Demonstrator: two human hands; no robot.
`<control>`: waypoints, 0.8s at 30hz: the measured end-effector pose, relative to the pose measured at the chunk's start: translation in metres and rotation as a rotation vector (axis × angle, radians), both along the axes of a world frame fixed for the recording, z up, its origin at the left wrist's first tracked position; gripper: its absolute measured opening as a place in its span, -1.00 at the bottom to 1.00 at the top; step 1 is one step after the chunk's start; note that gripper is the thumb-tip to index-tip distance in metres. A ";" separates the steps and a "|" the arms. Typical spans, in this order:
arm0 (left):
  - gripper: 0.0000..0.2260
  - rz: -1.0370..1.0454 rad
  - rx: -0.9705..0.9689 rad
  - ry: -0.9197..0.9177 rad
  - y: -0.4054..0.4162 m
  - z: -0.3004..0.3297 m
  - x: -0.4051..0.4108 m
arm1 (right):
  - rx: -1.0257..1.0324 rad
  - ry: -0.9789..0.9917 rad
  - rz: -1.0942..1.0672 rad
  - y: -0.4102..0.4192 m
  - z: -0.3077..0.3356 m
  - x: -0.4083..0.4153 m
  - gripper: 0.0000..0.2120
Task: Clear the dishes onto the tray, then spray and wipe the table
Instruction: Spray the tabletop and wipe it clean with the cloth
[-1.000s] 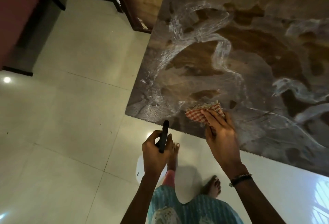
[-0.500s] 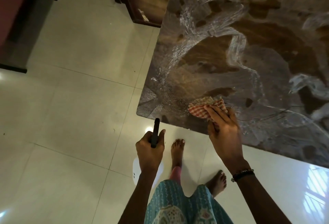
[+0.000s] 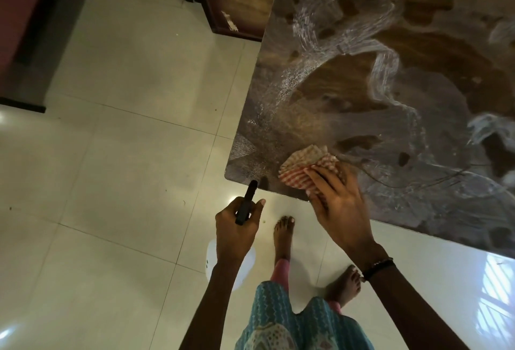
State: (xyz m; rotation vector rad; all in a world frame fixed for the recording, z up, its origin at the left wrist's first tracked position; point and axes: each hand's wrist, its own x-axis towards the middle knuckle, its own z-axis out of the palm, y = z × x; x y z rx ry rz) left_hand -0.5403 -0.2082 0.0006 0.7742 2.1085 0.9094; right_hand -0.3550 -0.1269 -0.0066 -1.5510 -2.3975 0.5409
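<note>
Here: right hand (image 3: 338, 210), fingers flat, presses cloth (image 3: 301, 167) onto wet bench (image 3: 362, 93) near its corner; left hand (image 3: 237, 227) grips spray bottle (image 3: 246, 206) above floor.

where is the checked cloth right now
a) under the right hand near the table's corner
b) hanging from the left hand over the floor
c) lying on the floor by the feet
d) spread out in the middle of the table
a: the right hand presses the checked cloth onto the table near its corner, while the left hand grips the spray bottle over the floor.
</note>
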 end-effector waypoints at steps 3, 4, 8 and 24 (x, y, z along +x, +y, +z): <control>-0.86 0.020 0.032 -0.043 0.004 0.006 -0.006 | 0.021 -0.217 0.193 0.006 -0.014 -0.001 -0.50; -0.87 0.030 0.039 -0.047 0.004 0.007 -0.008 | 0.020 -0.267 0.258 0.009 -0.019 0.002 -0.47; -0.85 0.009 0.042 -0.032 0.004 0.008 -0.016 | -0.023 -0.284 0.365 0.029 -0.037 0.001 -0.46; -0.79 -0.002 0.061 0.027 0.017 0.016 -0.037 | 0.033 -0.233 0.637 0.043 -0.046 -0.027 -0.55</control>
